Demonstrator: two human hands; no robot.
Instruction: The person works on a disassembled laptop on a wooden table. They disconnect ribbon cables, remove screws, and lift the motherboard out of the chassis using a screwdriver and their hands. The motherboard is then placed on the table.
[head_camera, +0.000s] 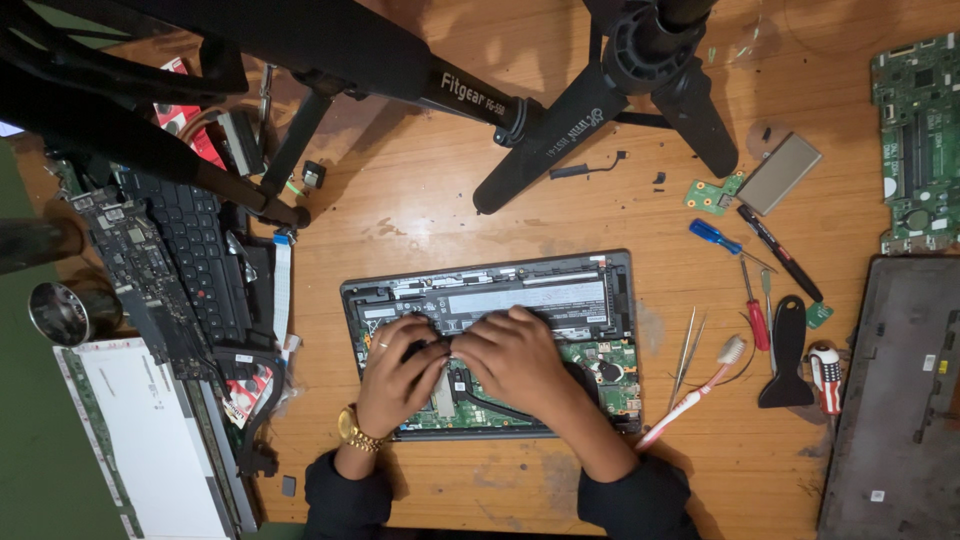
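Wooden bench (420, 215), cluttered. Your left hand (398, 375) and right hand (515, 355) pressed together on opened laptop (620, 290); grip unclear. Risk: slipping fingers could strain the exposed board (605, 355).

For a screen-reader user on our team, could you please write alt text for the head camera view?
Seen from above, a person's left hand and right hand press together on the exposed circuit board of an opened dark grey laptop on a wooden table. Screwdrivers, metal tweezers and a red-and-white toothbrush lie to its right; a black detached keyboard lies left.
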